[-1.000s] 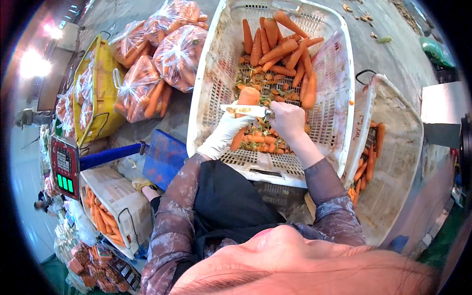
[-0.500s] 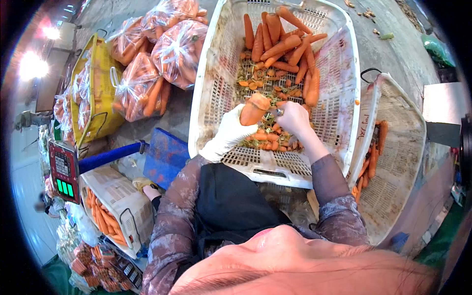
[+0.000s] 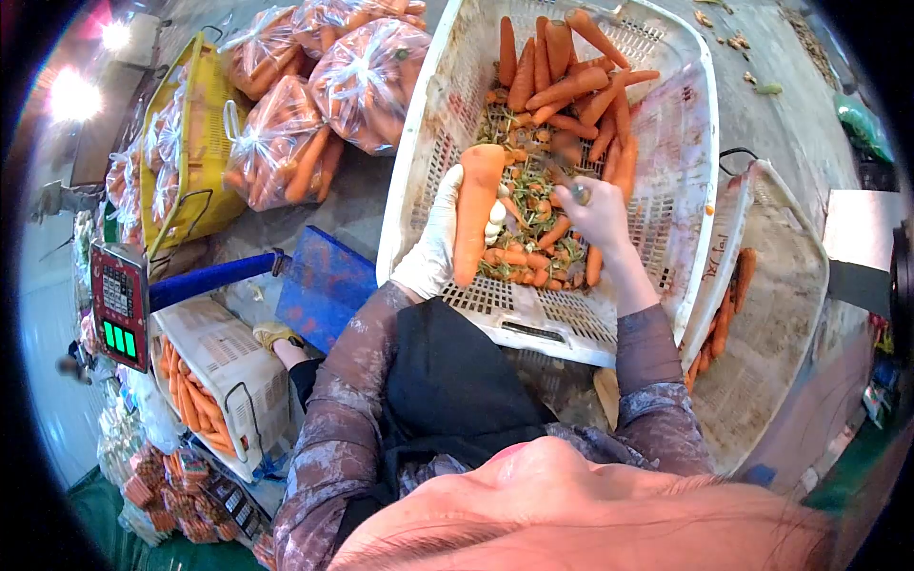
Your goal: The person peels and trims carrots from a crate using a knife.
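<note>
In my white-gloved left hand [image 3: 430, 249] is a large carrot [image 3: 476, 214], held lengthwise over the near left part of the white crate [image 3: 405, 205]. Its cut top faces away from me, and white gloved fingertips show along its right side. My bare right hand [image 3: 604, 217] is closed around a knife [image 3: 580, 194], whose handle end shows. The blade is smeared by motion. Beneath both hands lie carrot tops [image 3: 533, 258], short ends and green stem scraps. Whole carrots [image 3: 571, 88] are heaped at the crate's far end.
Tied clear bags of carrots [image 3: 367, 86] stand left, beside a yellow crate [image 3: 211, 147]. A blue scale platform [image 3: 327, 285] with a red display [image 3: 120, 306] is near my left arm. Another white crate [image 3: 224, 357] holds carrots; a tilted crate [image 3: 776, 343] stands right.
The carrot in my left hand now lies lengthwise instead of end-on, and its cut top shows. My right hand has moved slightly right, away from it. The whole view has shifted a little.
</note>
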Available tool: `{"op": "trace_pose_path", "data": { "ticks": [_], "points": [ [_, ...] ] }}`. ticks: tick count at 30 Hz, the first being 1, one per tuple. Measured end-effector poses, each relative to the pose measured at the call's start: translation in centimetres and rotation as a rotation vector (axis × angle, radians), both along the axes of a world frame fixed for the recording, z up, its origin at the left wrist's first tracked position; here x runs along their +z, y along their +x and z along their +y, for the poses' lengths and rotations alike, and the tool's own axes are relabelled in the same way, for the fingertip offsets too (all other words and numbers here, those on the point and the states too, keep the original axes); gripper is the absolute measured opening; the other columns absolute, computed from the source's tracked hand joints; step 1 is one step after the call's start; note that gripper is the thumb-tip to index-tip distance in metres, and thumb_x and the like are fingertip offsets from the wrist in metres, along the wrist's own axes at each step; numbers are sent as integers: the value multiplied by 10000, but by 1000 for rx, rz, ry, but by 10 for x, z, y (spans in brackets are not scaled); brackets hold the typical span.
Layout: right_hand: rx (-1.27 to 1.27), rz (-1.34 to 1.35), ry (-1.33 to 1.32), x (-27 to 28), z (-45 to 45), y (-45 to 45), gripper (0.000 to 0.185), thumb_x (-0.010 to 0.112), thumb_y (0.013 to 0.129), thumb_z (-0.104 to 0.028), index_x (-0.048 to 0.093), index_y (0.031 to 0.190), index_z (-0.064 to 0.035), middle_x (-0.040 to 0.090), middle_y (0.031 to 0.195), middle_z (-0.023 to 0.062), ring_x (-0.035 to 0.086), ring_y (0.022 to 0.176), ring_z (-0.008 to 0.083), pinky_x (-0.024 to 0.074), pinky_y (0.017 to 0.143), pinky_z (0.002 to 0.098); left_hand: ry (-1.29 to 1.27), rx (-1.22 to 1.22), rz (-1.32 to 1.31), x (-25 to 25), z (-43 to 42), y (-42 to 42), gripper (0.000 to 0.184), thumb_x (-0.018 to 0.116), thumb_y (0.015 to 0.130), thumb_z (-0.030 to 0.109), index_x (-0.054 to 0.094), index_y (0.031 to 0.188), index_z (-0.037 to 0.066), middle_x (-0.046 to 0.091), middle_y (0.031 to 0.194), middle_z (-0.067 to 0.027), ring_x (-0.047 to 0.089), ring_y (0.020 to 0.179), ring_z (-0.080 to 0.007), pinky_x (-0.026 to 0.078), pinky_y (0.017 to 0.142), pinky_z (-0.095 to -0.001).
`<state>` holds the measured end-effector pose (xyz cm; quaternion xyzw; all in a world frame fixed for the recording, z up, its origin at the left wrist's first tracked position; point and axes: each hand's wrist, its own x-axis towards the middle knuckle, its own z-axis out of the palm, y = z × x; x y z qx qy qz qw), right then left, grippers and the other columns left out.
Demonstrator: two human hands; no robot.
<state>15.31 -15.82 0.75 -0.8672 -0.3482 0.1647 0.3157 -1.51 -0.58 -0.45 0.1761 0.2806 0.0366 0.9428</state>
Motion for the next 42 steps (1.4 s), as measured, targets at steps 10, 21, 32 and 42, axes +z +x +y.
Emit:
{"op": "trace_pose_path", "data": {
  "ticks": [10,21,32,42],
  "points": [
    [154,-337,-142,-5,-2,-6,156,683,671,-226,651,784,-123,625,644,110,634,622,282,502,576,406,231,32,184,3,-14,12,499,343,934,465,526,1102,32,609,839,-97,599,612,-188,530,511,-290],
    [-274,81,-444,-37,-25,60,276,614,781,-335,690,912,-104,659,855,183,639,831,337,502,712,424,445,-41,148,34,-26,0,523,627,832,385,489,1195,36,538,1061,-87,545,918,-184,458,827,-259],
    [-183,798,145,-6,-16,41,324,625,829,-270,520,614,-51,486,524,-4,453,459,123,348,448,287,167,123,-19,-1,-1,1,350,457,931,285,466,1174,34,589,1007,-103,590,842,-188,496,760,-306],
    [-102,599,335,-9,7,-28,244,602,857,-210,600,691,-32,547,607,-36,457,548,59,367,510,241,247,329,-271,-7,4,-2,488,530,744,-115,426,1199,29,510,1218,-163,489,1164,-272,388,1019,-401]
  ]
}}
